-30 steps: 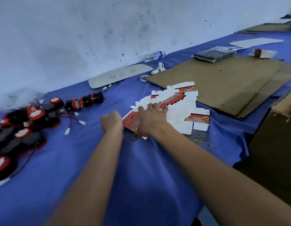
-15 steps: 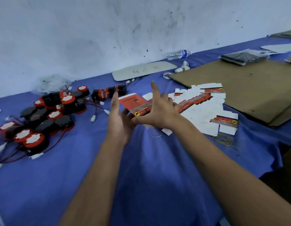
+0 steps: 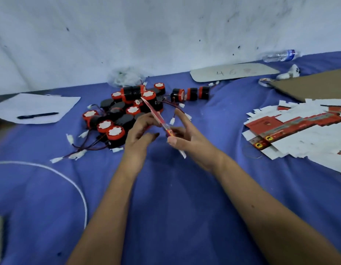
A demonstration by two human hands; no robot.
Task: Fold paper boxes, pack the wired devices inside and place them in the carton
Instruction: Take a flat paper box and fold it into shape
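A flat red and white paper box blank (image 3: 159, 119) is held edge-on between my hands above the blue cloth. My left hand (image 3: 141, 132) touches it from the left with curled fingers. My right hand (image 3: 187, 137) pinches its lower end with the thumb, index finger stretched out. Behind them lies a pile of black and red wired devices (image 3: 125, 113) with white connectors. A stack of unfolded box blanks (image 3: 299, 131) lies to the right.
A white sheet (image 3: 32, 106) with a black pen (image 3: 37, 116) lies at far left. A white cord (image 3: 76, 186) curves across the cloth at left. A brown cardboard sheet (image 3: 315, 87), a grey board (image 3: 232, 72) and a water bottle (image 3: 280, 55) lie along the back right.
My hands lifted one box blank off the stack and brought it left in front of the device pile, turning it edge-on. The view swung left, away from the carton.
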